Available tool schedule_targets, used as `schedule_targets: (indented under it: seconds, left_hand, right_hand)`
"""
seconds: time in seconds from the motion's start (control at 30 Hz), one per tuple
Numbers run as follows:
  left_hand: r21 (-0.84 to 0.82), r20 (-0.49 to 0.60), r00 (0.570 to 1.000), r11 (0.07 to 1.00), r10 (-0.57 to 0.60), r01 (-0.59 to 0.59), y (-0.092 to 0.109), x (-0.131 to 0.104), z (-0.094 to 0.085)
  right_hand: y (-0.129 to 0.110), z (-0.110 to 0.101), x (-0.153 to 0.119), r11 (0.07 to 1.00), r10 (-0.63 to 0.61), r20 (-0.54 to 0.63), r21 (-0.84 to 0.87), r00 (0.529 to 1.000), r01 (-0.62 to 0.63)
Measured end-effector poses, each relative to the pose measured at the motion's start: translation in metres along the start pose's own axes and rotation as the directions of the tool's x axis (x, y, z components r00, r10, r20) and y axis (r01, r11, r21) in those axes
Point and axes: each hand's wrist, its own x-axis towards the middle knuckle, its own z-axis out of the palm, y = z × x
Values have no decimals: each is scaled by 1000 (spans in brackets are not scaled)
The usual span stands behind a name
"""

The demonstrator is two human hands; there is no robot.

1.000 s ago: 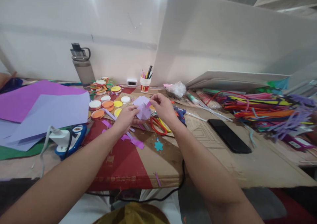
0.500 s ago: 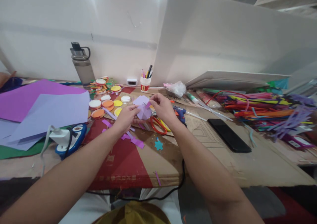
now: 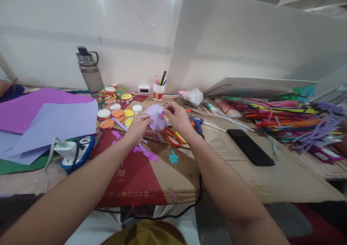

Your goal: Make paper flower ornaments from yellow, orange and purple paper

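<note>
Between my hands, above the cardboard, is a light purple paper piece (image 3: 157, 123) with a rounded outline. My left hand (image 3: 139, 129) is closed on its left edge, thumb on top. My right hand (image 3: 177, 117) pinches a small darker purple paper strip (image 3: 162, 114) against the upper right of that piece. Behind them lies another pale purple paper (image 3: 154, 109). Just below my right hand are orange-red handled scissors (image 3: 172, 137). A blue glue gun (image 3: 197, 124) lies to its right, partly hidden by the wrist.
Purple paper scraps (image 3: 149, 154) and a teal flower-shaped cutout (image 3: 173, 158) lie nearer me. Paint-like round discs (image 3: 107, 124) and purple sheets (image 3: 62, 125) are left, with a power strip (image 3: 78, 158). A phone (image 3: 251, 147) and pipe cleaners (image 3: 287, 118) lie right; a bottle (image 3: 90, 73) stands behind.
Almost nothing differs. Both hands keep their hold on the purple paper in the same place, and the view has shifted very slightly.
</note>
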Motion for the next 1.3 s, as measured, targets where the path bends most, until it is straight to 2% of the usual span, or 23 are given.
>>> schedule_targets:
  seconds: [1.0, 1.3]
  left_hand:
    - [28, 30, 1000, 1000, 8, -9, -3, 1, -2]
    - [19, 31, 999, 1000, 12, -12, -1, 0, -1]
  right_hand:
    - [1, 1, -1, 998, -16, -22, -55, 1000, 14]
    - [3, 2, 0, 998, 36, 7, 50, 999, -36]
